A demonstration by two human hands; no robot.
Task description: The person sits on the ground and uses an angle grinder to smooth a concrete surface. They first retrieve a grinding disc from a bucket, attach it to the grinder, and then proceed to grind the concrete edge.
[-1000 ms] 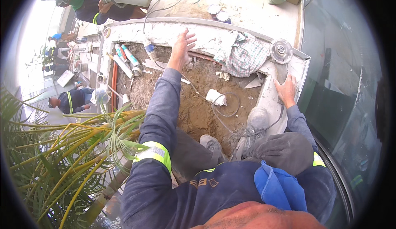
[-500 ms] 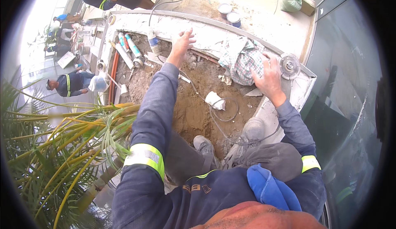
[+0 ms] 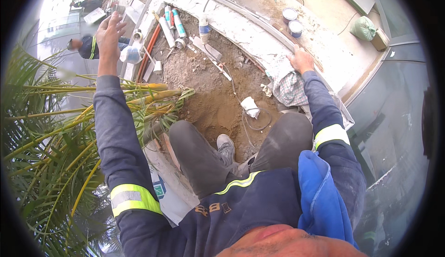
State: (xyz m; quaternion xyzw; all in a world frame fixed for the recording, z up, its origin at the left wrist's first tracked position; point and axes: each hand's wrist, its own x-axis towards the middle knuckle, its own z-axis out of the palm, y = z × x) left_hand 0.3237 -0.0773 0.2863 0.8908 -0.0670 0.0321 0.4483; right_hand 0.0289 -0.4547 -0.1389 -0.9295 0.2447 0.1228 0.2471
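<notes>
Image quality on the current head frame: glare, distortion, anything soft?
Head view: glare bleaches the upper left; fisheye bends the white ledge and leaves a black rim; head view, right side: reflections on the glass; head view, upper left: the co-worker looks soft, while the checked cloth reads clearly.

Checked fabric cloth (image 3: 288,86) lay over white masonry ledge (image 3: 241,28), right. Round white-topped cans (image 3: 295,27) stood beyond ledge; white-blue cylindrical tubes (image 3: 179,24) lay far left, on brown soil bed (image 3: 218,106).
</notes>
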